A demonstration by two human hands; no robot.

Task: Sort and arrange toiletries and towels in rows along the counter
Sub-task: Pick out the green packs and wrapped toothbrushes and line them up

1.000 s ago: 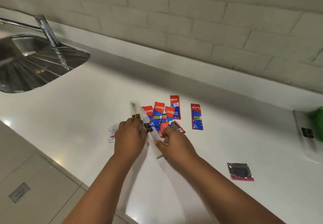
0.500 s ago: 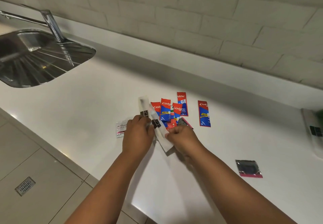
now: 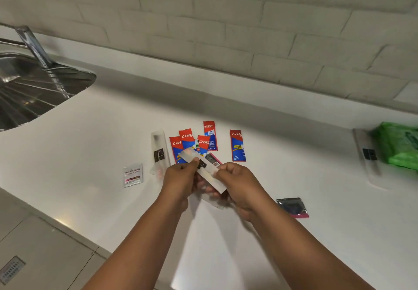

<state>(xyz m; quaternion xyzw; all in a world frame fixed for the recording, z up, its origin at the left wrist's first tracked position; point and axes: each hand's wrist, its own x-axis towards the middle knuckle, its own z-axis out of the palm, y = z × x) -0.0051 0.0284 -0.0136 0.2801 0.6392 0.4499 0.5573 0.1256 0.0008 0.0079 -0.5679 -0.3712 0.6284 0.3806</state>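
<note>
My left hand (image 3: 179,180) and my right hand (image 3: 237,182) both pinch a long clear toothbrush packet (image 3: 204,169), held slanted just above the white counter (image 3: 248,244). A second clear toothbrush packet (image 3: 159,152) lies flat on the counter to the left of my hands. Behind my hands lies a loose cluster of red and blue toothpaste sachets (image 3: 191,142), with one more sachet (image 3: 237,146) apart to the right. A white shampoo sachet (image 3: 133,175) lies at the left. A silver and pink sachet (image 3: 293,207) lies at the right.
A steel sink (image 3: 27,90) with its tap (image 3: 34,45) is at the left. A green wipes pack (image 3: 400,147) and a white packet (image 3: 367,156) lie at the far right by the wall. The counter's front edge runs diagonally at lower left, above a tiled floor.
My left hand let one toothbrush packet down onto the counter at the left. Both hands now hold the other packet, lifted slightly toward me.
</note>
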